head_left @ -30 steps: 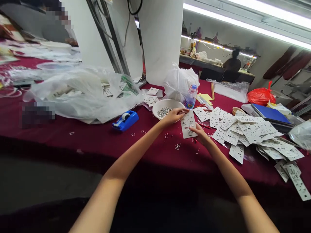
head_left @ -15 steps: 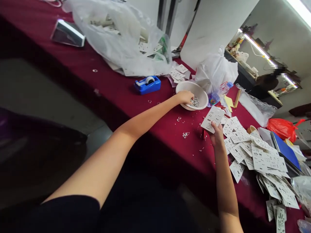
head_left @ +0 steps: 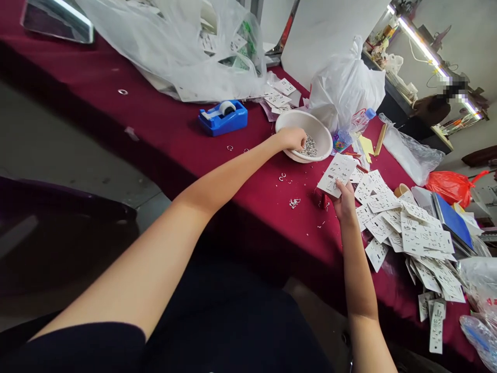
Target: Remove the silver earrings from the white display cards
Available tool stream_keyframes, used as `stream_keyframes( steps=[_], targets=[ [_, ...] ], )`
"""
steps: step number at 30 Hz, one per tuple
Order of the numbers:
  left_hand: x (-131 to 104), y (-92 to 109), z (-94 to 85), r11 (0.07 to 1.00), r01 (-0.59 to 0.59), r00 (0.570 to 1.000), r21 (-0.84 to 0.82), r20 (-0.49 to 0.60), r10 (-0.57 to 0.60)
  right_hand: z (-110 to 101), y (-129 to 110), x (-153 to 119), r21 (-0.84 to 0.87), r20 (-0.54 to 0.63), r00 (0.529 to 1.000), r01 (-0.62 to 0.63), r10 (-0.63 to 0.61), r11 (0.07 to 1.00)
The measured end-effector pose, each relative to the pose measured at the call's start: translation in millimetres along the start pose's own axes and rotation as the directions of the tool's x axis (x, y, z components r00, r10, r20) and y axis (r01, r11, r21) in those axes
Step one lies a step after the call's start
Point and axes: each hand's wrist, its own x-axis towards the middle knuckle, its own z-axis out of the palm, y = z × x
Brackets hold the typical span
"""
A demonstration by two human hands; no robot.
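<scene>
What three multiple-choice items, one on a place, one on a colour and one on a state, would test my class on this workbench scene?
1. Where is the left hand?
A. on the tape dispenser
B. at the white bowl
C. on the red bag

2. What colour is the tape dispenser?
A. blue
B. yellow
C. green

3. What is the right hand doing?
A. lying flat and empty
B. gripping a bottle
C. holding a white card

Answers:
1 B: its fingers reach over the rim of the white bowl, onto the small metal pieces inside.
2 A: the dispenser's body is blue, on the dark red table cloth.
3 C: the fingers pinch the lower edge of a white card, lifted beside the pile of cards.
</scene>
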Motion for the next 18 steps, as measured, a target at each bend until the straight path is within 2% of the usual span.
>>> stream_keyframes(
  steps=[5,7,8,9,10,12,13,15,18],
  targets=[
    [-18.1,15.1,-5.7,0.998,-0.047,0.985,-0.033,-0.169,0.04,0.4,-3.5,-3.5,0.016,-0.021,0.999,-0.035,0.035,0.999],
    [-39.0,28.0,-5.5,0.988,-0.149,0.968,-0.038,-0.211,0.138,1.1,-5.5,-5.7,0.015,-0.018,0.998,-0.051,0.052,0.999],
    [-53.6,34.6,-3.6,0.967,-0.25,0.945,-0.045,-0.23,0.234,1.4,-6.4,-6.7,0.016,-0.018,0.998,-0.058,0.059,0.998],
    [-70.4,40.8,-0.4,0.937,-0.345,0.922,-0.048,-0.206,0.329,1.8,-7.2,-7.6,0.018,-0.019,0.998,-0.065,0.065,0.998],
    [-88.7,46.1,4.1,0.907,-0.42,0.902,-0.04,-0.126,0.412,2.3,-7.9,-8.4,0.023,-0.02,0.997,-0.069,0.069,0.997],
    [-124.8,53.5,15.7,0.874,-0.486,0.87,-0.005,0.095,0.484,3.4,-9.5,-10.1,0.043,-0.013,0.997,-0.069,0.07,0.997],
    [-140.4,55.4,22.0,0.879,-0.476,0.871,0.032,0.159,0.466,4.1,-10.4,-11.2,0.053,-0.003,0.998,-0.067,0.067,0.996],
    [-162.2,56.6,33.3,0.897,-0.423,0.897,0.13,0.201,0.394,5.8,-12.8,-13.7,0.064,0.021,0.998,-0.066,0.065,0.996],
    [-171.2,55.8,43.4,0.913,-0.354,0.928,0.203,0.197,0.316,9.0,-16.9,-18.3,0.048,0.05,0.996,-0.076,0.074,0.996]
  ],
)
